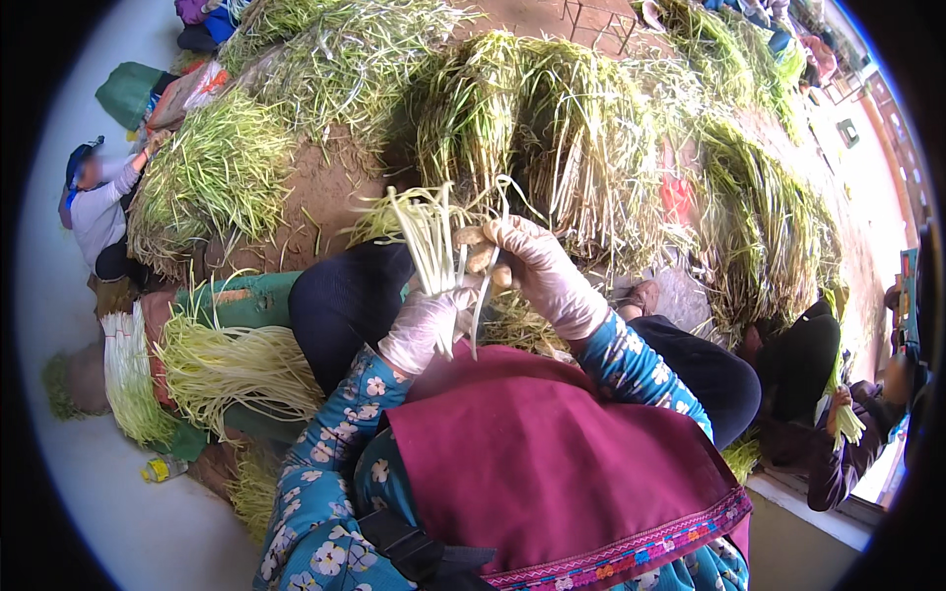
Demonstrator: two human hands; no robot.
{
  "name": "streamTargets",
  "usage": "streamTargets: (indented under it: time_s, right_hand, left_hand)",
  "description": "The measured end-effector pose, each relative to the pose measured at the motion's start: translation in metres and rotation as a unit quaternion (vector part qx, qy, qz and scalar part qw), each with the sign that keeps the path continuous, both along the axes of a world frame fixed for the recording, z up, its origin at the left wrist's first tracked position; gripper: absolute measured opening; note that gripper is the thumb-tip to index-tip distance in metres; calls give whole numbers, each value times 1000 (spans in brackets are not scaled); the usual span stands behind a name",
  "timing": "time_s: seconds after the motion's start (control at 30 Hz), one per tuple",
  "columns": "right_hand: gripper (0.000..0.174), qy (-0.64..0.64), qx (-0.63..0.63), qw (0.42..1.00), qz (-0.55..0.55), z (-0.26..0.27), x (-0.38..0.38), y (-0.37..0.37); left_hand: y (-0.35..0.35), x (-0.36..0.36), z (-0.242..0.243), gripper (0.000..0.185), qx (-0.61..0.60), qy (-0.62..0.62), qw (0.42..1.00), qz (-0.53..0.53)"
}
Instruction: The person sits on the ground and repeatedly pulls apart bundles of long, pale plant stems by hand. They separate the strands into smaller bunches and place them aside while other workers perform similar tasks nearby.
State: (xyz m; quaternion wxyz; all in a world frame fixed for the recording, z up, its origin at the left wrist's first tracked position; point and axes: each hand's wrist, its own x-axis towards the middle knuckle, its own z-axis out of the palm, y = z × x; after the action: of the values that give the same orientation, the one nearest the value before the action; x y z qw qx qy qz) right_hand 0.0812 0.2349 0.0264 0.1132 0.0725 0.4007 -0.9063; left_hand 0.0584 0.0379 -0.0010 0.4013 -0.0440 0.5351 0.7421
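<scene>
My left hand (432,325), in a thin whitish glove, is closed around a small bunch of pale stalks (429,251), which look like blanched garlic shoots or chives. White stalk ends poke out below the fist, and yellow-green leaves droop away at the top. Close beside it, my right hand (536,270) wears a similar glove with brown-stained fingertips. Its thumb and fingers pinch a single stalk (484,295) that hangs down towards the left wrist. Both hands are raised above my lap, over a maroon apron (562,451) with an embroidered border.
Heaped leafy stalks (473,118) lie ahead on brown ground. Trimmed stalks (236,362) rest at left on a green support, with banded white bundles (129,369) beyond. A plastic bottle (164,468) lies nearby. One person (107,199) sits left; another person (850,436) at right holds stalks.
</scene>
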Motion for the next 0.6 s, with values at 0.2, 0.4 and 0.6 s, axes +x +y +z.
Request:
streamTargets:
  time_s: [0.2,0.4,0.6]
  right_hand:
    - [28,-2,45,998,-52,-28,-10,11]
    - [48,-9,134,991,5,-38,8,12]
    - [36,-93,232,914,319,-104,45,15]
  left_hand:
    - [-8,5,-11,27,42,-87,991,-91]
    - [-1,-4,-8,21,59,-89,994,-37]
    - [-5,-30,2,17,-95,25,995,-33]
